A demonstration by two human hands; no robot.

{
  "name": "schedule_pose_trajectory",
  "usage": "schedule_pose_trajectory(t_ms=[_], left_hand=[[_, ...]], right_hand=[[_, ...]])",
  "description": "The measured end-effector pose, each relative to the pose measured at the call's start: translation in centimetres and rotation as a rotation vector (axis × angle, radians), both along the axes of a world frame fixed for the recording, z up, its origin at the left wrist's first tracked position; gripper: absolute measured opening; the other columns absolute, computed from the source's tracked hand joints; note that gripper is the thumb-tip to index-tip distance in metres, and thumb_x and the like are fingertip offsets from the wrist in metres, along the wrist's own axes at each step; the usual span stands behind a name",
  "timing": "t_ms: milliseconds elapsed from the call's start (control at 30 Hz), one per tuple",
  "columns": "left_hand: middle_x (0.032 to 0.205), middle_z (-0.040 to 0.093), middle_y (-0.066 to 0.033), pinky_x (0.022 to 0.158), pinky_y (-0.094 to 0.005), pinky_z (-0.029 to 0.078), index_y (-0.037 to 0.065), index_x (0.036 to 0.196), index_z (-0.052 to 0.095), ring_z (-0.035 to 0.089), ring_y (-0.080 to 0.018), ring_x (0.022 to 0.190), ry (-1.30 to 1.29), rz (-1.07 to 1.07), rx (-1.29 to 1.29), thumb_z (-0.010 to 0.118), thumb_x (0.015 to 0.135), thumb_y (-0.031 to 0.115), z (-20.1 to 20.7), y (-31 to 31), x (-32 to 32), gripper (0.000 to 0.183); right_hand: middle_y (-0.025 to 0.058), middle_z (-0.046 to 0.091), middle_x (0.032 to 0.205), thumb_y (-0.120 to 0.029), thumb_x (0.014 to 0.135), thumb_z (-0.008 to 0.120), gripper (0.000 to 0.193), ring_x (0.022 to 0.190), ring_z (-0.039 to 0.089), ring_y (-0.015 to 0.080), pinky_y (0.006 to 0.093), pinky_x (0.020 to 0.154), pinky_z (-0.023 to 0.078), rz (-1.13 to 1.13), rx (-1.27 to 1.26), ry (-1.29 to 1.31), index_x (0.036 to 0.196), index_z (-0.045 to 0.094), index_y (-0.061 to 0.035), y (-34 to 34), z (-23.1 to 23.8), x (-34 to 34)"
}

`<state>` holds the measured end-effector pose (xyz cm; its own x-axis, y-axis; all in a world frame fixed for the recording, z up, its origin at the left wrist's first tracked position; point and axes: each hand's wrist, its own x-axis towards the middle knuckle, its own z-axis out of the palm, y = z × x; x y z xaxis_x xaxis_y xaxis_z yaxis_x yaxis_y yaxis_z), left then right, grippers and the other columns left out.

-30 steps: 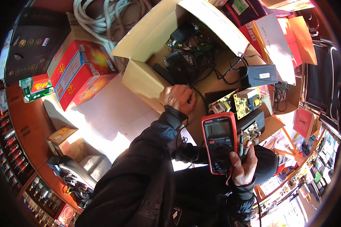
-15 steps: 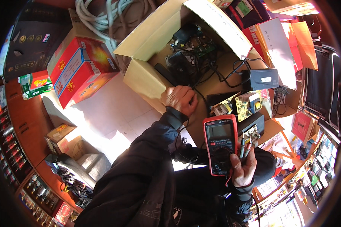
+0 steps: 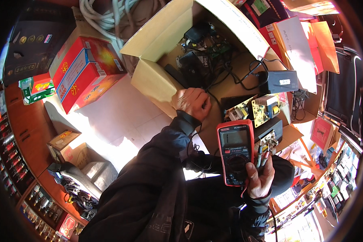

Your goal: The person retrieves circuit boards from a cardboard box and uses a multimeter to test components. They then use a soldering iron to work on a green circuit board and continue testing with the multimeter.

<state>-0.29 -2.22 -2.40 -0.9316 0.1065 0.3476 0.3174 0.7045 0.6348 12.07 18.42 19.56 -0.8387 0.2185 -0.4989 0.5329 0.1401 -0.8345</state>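
My two hands, left (image 3: pixel 192 103) and right (image 3: pixel 259 180), one red multimeter (image 3: pixel 234 153), one open cardboard box (image 3: pixel 161 44), two bare circuit boards (image 3: pixel 254 109), one grey power adapter (image 3: pixel 280 82), two red cartons (image 3: pixel 82 70), one green packet (image 3: pixel 36 88)

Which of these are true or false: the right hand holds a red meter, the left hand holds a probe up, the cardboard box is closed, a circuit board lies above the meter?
1. The right hand holds a red meter. True.
2. The left hand holds a probe up. False: it rests fisted at the cardboard box.
3. The cardboard box is closed. False: its flaps are open.
4. A circuit board lies above the meter. True.
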Motion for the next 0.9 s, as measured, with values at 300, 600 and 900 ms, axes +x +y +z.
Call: schedule_pose_trajectory(t_ms=[300,600,900], left_hand=[[0.089,0.070,-0.0034,0.082,-0.0394,0.044,0.010,0.081,0.068,0.068,-0.0244,0.088,-0.009,-0.020,-0.006,0.077,0.073,0.011,0.05,-0.01,-0.01,0.013],[0.088,0.070,-0.0021,0.082,-0.0389,0.043,0.010,0.081,0.068,0.067,-0.0234,0.087,-0.018,-0.020,-0.016,0.077,0.075,0.011,0.28,0.16,-0.06,0.011],[0.087,0.069,-0.0022,0.080,-0.0394,0.043,0.010,0.081,0.067,0.066,-0.0235,0.087,-0.007,-0.020,-0.027,0.076,0.075,0.010,0.27,0.21,-0.17,0.010]], right_hand=[[0.0016,0.062,0.090,-0.009,0.097,0.067,0.031,0.080,0.052,0.0075,0.0232,0.075,0.043,0.041,0.033,0.007,0.122,0.055,0.0055,0.53,-0.40,0.27],[0.0013,0.061,0.088,-0.009,0.096,0.069,0.031,0.079,0.052,0.0078,0.0236,0.074,0.043,0.011,0.007,-0.023,0.121,0.057,0.0052,0.65,-0.16,0.29],[0.0009,0.059,0.084,-0.012,0.095,0.070,0.032,0.075,0.051,0.0078,0.0240,0.070,0.043,-0.003,0.008,-0.090,0.120,0.058,0.0049,0.92,0.03,0.37]])
